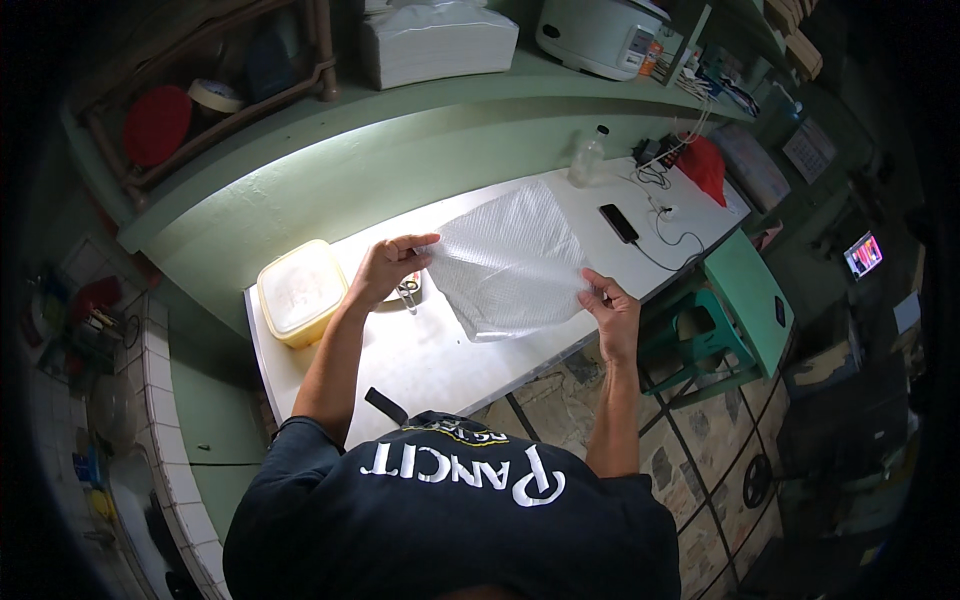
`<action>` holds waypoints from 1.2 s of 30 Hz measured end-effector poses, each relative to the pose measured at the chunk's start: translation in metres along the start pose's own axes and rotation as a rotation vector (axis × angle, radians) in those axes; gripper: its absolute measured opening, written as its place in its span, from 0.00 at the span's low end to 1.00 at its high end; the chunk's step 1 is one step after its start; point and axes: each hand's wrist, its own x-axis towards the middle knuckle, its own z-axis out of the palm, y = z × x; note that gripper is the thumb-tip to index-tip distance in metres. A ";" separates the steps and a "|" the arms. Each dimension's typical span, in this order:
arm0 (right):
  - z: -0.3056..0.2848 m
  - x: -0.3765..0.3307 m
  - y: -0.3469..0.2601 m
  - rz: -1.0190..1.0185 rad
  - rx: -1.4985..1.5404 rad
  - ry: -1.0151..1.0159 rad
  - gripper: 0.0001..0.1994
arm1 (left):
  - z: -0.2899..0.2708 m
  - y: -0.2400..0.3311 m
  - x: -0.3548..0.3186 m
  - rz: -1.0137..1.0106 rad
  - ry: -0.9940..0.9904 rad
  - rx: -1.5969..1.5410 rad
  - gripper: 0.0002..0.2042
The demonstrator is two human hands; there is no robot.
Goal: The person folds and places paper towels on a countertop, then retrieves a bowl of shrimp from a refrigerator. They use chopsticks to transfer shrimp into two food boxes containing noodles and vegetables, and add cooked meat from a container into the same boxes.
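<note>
Though in 2 hands (385,266) (614,310), 1 translucent sheet (515,262)

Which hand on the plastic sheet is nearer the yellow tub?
The left hand: it pinches the left edge of the sheet, on the tub side. The right hand grips the opposite edge, nearer the black phone.

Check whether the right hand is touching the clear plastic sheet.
Touching. The head view shows the right hand pinching the right-hand edge of the clear plastic sheet, with no gap where they meet.
</note>
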 end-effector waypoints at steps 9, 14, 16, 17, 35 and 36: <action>0.004 0.013 -0.038 -0.471 -0.520 -0.098 0.02 | -0.011 0.035 -0.007 0.204 -0.246 0.785 0.13; 0.009 0.029 -0.060 -0.249 -0.437 -0.434 0.04 | 0.049 0.068 0.002 0.361 -0.490 0.620 0.24; 0.013 0.035 -0.061 -0.137 -0.322 -0.497 0.06 | 0.059 0.076 0.004 0.129 -0.606 0.597 0.25; 0.013 0.038 -0.055 -0.071 -0.196 -0.516 0.10 | 0.061 0.079 0.007 -0.047 -0.707 0.551 0.25; 0.094 0.017 0.022 0.153 0.260 -0.124 0.16 | 0.067 0.021 0.007 -0.058 0.017 -0.218 0.17; 0.094 0.016 0.023 0.166 0.307 -0.100 0.14 | 0.060 0.010 0.008 -0.067 -0.032 -0.257 0.17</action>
